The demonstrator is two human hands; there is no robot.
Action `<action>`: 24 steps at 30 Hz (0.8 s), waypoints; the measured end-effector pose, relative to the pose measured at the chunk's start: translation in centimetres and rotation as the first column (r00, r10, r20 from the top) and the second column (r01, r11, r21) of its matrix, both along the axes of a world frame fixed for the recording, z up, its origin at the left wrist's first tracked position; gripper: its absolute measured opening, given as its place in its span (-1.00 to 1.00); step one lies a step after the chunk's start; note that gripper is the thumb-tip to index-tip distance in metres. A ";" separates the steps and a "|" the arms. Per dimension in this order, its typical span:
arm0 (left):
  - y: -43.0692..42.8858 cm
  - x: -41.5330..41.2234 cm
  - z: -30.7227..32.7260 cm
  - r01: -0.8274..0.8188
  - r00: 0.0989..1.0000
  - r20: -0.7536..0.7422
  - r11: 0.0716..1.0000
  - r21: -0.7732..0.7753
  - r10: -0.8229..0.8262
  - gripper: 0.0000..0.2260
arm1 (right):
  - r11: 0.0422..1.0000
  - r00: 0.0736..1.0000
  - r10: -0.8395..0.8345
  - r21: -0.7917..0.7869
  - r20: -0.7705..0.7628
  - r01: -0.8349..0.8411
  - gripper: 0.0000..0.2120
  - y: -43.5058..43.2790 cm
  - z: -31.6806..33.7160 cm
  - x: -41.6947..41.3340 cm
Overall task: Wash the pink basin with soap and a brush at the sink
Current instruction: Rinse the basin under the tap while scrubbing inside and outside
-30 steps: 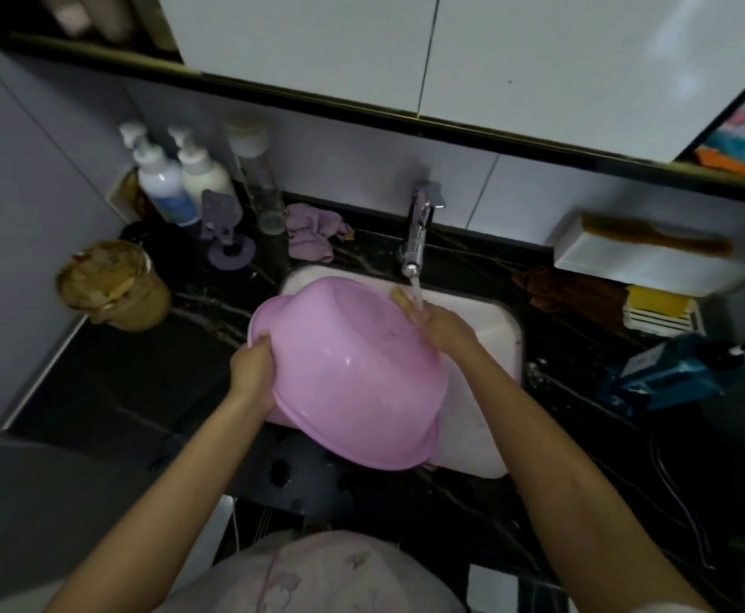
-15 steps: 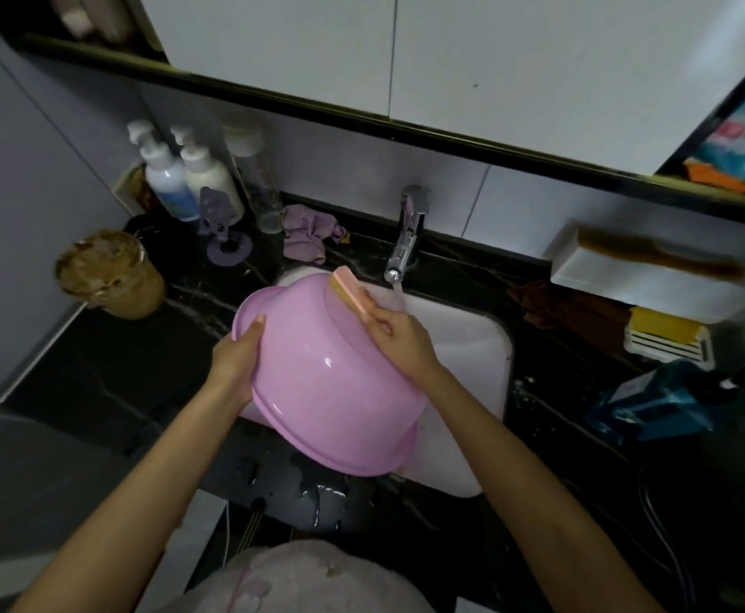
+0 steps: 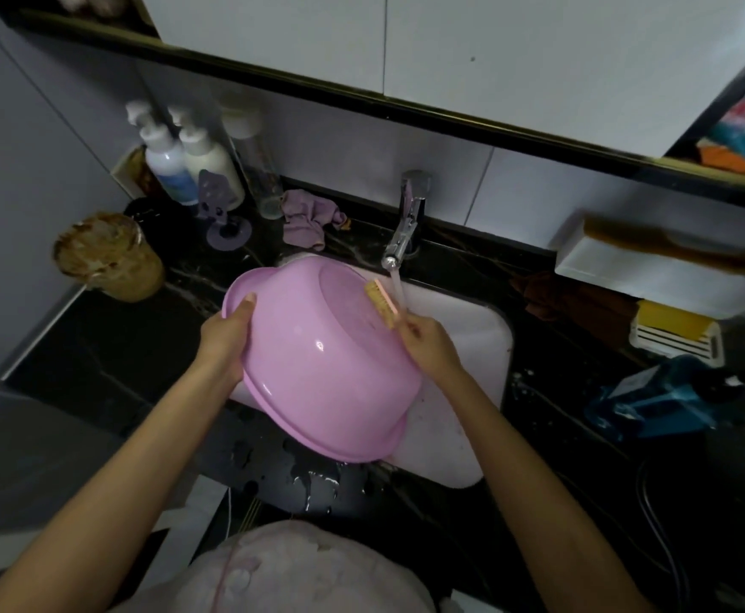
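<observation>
**Pink basin, tilted over the sink**

We note the pink basin point(image 3: 317, 360) held bottom-up and tilted above the white sink point(image 3: 463, 347). It is glossy, smooth plastic with a rolled rim. Its near edge overhangs the wet black counter point(image 3: 118, 347). The left hand point(image 3: 224, 334) grips the rim, thumb on the outer wall. The right hand point(image 3: 428, 342) curls round a pink brush point(image 3: 382, 303), bristles turned to the basin's base, beside the tap's point(image 3: 406, 223) running stream. The labels on the pump bottles point(image 3: 167, 165) are too blurred to read.

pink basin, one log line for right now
stage: scrubbing | pink basin: bottom up, tilted over sink | left hand: grips rim | right hand: holds brush at basin's base | tap: running
</observation>
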State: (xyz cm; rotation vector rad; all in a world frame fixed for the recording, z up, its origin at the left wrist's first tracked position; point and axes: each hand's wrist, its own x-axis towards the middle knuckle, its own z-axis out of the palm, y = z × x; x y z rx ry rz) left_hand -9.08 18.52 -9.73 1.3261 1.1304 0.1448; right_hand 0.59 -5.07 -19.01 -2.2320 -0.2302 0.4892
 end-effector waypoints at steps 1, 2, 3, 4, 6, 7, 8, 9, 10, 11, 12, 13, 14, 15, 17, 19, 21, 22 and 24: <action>0.1 0.1 0.1 -0.001 1.000 0.001 1.000 -0.001 0.001 -0.50 | 0.999 0.999 0.035 0.034 0.027 -0.035 -0.68 -0.3 0.4 -1.2; 0.1 0.2 0.2 -0.003 1.000 0.002 1.000 0.001 0.003 -0.51 | 0.993 0.995 0.080 0.078 0.053 -0.084 -0.68 -0.8 0.9 -2.6; 0.2 0.3 0.3 -0.007 1.000 0.004 1.000 0.002 0.007 -0.52 | 0.984 0.991 0.119 0.124 0.058 -0.125 -0.66 -1.5 1.5 -4.0; 0.3 0.4 0.4 -0.010 1.000 0.010 1.000 -0.003 0.010 -0.53 | 0.976 0.988 0.143 0.156 0.052 -0.149 -0.64 -2.4 1.9 -5.4; 0.2 0.8 0.7 -0.006 1.000 0.026 1.000 -0.007 0.006 -0.55 | 0.981 0.988 0.151 0.120 0.032 -0.154 -0.62 -5.0 1.7 -7.0; 0.0 1.0 0.8 -0.002 0.999 0.037 1.000 -0.004 0.002 -0.56 | 0.988 0.991 0.135 0.077 0.007 -0.135 -0.62 -6.3 1.3 -7.3; -0.1 1.2 0.9 -0.001 0.999 0.051 1.000 -0.009 0.002 -0.57 | 0.993 0.993 0.115 0.035 -0.023 -0.114 -0.62 -7.2 1.0 -7.4; -0.3 1.4 1.0 0.000 0.998 0.061 1.000 -0.012 0.001 -0.57 | 0.996 0.995 0.085 -0.001 -0.059 -0.086 -0.62 -7.6 0.6 -7.2; -0.4 1.6 1.1 0.004 0.998 0.065 1.000 -0.017 -0.003 -0.57 | 0.998 0.994 0.047 -0.026 -0.094 -0.050 -0.63 -7.5 0.5 -6.8; -0.6 1.6 1.2 0.005 0.998 0.062 1.000 -0.022 -0.004 -0.58 | 0.998 0.993 0.003 -0.060 -0.120 -0.010 -0.63 -7.1 0.6 -6.4; -0.7 1.5 1.3 -0.003 0.998 0.060 0.999 -0.043 0.005 -0.58 | 0.996 0.990 -0.036 -0.090 -0.139 0.024 -0.63 -6.3 0.9 -6.0; -0.7 1.4 1.3 -0.016 0.998 0.058 0.997 -0.074 0.020 -0.59 | 0.993 0.985 -0.069 -0.109 -0.161 0.052 -0.61 -5.5 1.1 -5.6; -0.8 1.3 1.3 -0.036 0.997 0.058 0.993 -0.112 0.042 -0.59 | 0.990 0.977 -0.104 -0.110 -0.189 0.084 -0.57 -4.7 1.3 -5.3; -0.9 1.1 1.4 -0.057 0.996 0.061 0.987 -0.151 0.067 -0.59 | 0.988 0.964 -0.141 -0.100 -0.223 0.121 -0.49 -4.0 1.5 -5.3; -1.3 0.7 1.6 -0.097 0.990 0.080 0.972 -0.212 0.116 -0.61 | 0.975 0.934 -0.224 -0.060 -0.277 0.216 -0.36 -3.4 1.4 -5.6; -1.8 0.2 1.8 -0.115 0.984 0.102 0.964 -0.240 0.143 -0.62 | 0.934 0.883 -0.347 -0.034 -0.315 0.355 -0.39 -3.4 1.7 -6.1; -2.5 -0.2 2.0 -0.118 0.977 0.139 0.951 -0.286 0.163 -0.66 | 0.877 0.837 -0.444 0.034 -0.320 0.479 -0.52 -3.8 2.1 -6.6; -2.9 -0.3 2.1 -0.117 0.972 0.158 0.943 -0.313 0.173 -0.71 | 0.860 0.829 -0.468 0.057 -0.308 0.507 -0.57 -4.2 2.1 -6.7; -3.8 -0.1 2.3 -0.085 0.966 0.199 0.931 -0.355 0.164 -0.74 | 0.846 0.825 -0.493 0.072 -0.276 0.529 -0.64 -5.0 1.8 -6.8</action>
